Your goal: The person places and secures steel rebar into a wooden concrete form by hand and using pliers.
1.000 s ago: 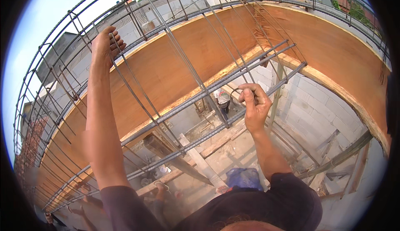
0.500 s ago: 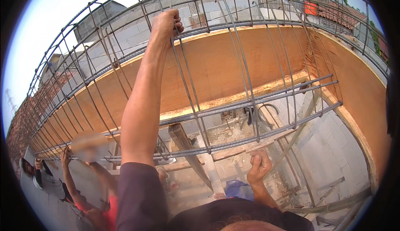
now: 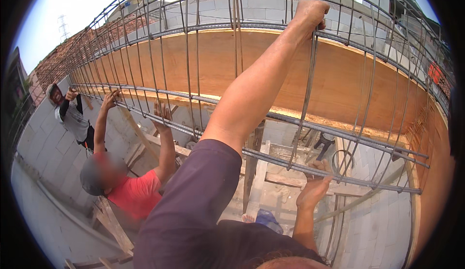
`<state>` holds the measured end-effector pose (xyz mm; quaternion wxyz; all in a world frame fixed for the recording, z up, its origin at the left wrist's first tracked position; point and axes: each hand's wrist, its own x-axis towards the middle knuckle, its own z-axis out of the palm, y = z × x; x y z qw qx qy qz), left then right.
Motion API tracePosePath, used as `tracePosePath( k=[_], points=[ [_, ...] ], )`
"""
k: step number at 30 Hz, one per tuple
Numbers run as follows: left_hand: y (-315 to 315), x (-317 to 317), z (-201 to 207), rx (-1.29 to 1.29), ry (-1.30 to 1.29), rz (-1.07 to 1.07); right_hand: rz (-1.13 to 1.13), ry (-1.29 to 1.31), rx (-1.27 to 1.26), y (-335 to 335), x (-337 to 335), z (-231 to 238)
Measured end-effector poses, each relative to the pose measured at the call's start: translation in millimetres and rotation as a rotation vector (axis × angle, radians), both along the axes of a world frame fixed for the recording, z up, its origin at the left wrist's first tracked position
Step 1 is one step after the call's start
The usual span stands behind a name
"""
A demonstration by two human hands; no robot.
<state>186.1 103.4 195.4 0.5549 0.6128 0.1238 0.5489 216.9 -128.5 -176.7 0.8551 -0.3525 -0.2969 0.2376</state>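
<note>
A long rebar cage (image 3: 271, 155) of dark steel bars and stirrups slants across the view in front of an orange-brown plywood formwork panel (image 3: 218, 58). My left hand (image 3: 311, 14) is raised at the top, its fingers closed round the cage's upper steel near a stirrup. Below it, my right hand (image 3: 314, 187) is at the lowest bar, the thumb side in front and fingers showing beyond the bar; it looks wrapped round it. To the left, a co-worker in a red shirt (image 3: 138, 194) has both hands up at the lower bars.
Farther left, another person in a grey shirt (image 3: 75, 118) has a hand at the cage's far end. Grey block walls (image 3: 43, 172) stand around. Wooden planks (image 3: 256, 181), a blue bundle (image 3: 268, 219) and a coiled hose (image 3: 343, 160) lie below.
My view has turned left, bringing the co-workers farther in. My right hand, a loose fist below the lowest bar before, is now up on it. My left hand still grips the cage's upper steel.
</note>
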Motion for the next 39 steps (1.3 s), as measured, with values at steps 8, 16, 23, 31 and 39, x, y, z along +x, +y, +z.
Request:
tracePosePath(
  k=[8,16,23,31,39],
  points=[
    [3.1,-5.0,1.7,0.003,0.022,-0.013,0.042,0.042,-0.101,-0.9,-4.5,12.1],
    [-33.5,-27.8,-4.0,0.455,0.444,0.459,-0.003,0.060,-0.124,-6.0,2.8,13.6],
    [26.3,-259.1,-40.7,0.764,-0.109,1.618,0.072,0.095,-0.130,-1.5,-7.6,14.4],
    [99.6,-288.1,23.9,0.020,0.274,0.830,0.011,0.139,-0.067,2.1,-10.7,18.3],
    [132.4,-290.1,18.8,-0.070,0.198,0.587,-0.008,0.149,-0.053,2.7,-10.5,14.7]
  ],
)
